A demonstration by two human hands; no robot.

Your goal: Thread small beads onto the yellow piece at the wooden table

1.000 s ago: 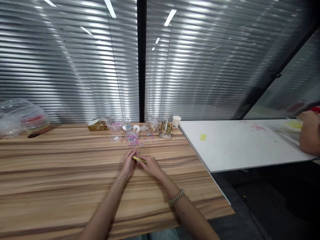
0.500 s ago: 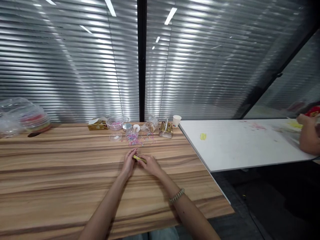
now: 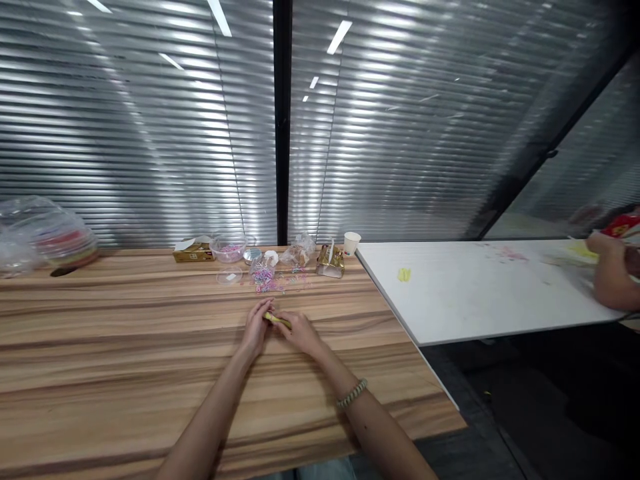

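Centre frame, on the wooden table (image 3: 125, 347): left hand (image 3: 256, 330) and right hand (image 3: 301, 332) are both pinching a small yellow piece (image 3: 277, 320) between fingertips. Probably light, thin, easily dropped; best pinched at its ends.

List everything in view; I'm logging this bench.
Wooden table: 1, brown, near.
White table: 1, right.
Yellow piece: 1, between both hands.
Beads: scattered, pink and blue, far edge.
Bowl: 1, clear, far edge.
Box: 1, gold, beside bowl.
Cup: 1, white, table corner.
Bag: 1, clear, far left.
Co-worker's hand: 1, far right.
Left hand, right hand: pinching yellow piece.
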